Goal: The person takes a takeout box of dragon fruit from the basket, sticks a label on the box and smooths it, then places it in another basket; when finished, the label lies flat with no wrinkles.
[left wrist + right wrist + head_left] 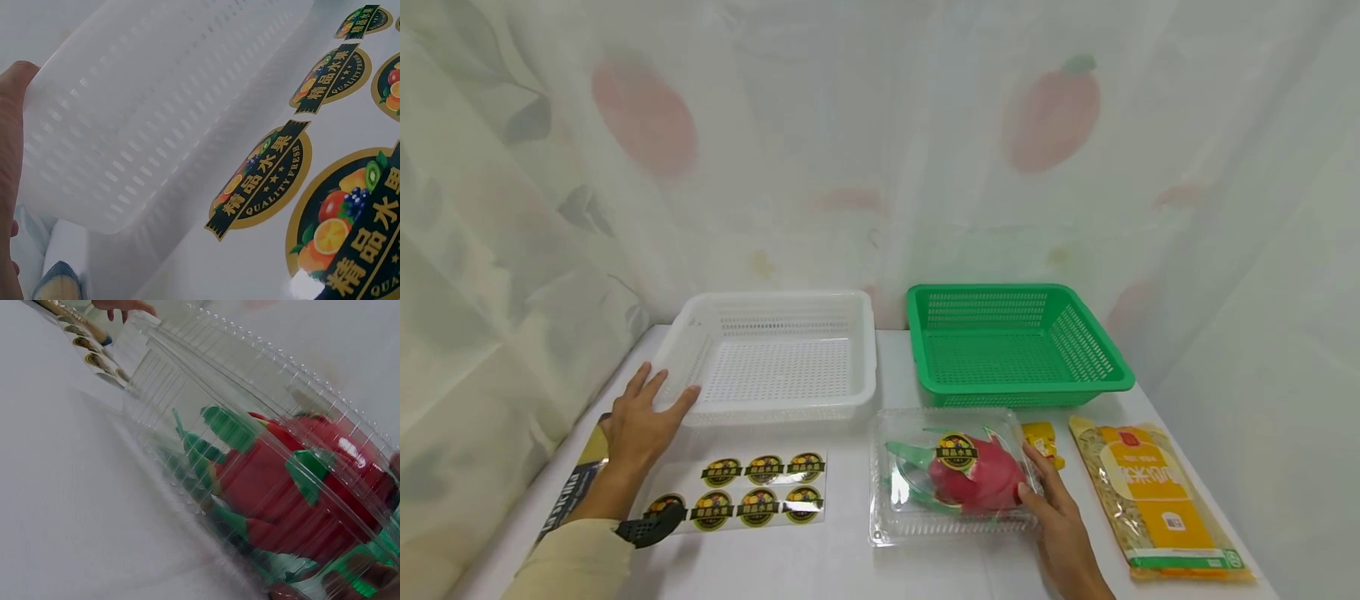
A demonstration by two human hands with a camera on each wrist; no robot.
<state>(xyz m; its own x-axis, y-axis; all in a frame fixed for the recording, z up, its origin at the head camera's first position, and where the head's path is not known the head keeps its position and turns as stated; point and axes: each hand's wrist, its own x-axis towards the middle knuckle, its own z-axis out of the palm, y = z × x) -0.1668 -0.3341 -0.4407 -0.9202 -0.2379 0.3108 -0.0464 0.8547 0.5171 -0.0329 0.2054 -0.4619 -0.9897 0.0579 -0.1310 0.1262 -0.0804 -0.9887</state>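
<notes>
My right hand (1063,527) grips the right side of a clear plastic clamshell box (904,523). Inside lies a red dragon fruit (992,479) with green scales, and a round black-and-gold fruit sticker (956,451) is on the lid. In the right wrist view, fingertips (369,572) show at the box's lower edge. My left hand (643,425) touches the front left corner of a white perforated basket (775,410), its fingers spread along the side and the thumb by the front rim. Part of that hand (9,156) borders the basket's corner in the left wrist view.
A green basket (1022,388) stands at the back right. A sheet of fruit stickers (733,497) lies before the white basket. On the right are a yellow food bag (1157,492) and a small yellow packet (1043,440). A dark printed package (568,492) lies under the left forearm.
</notes>
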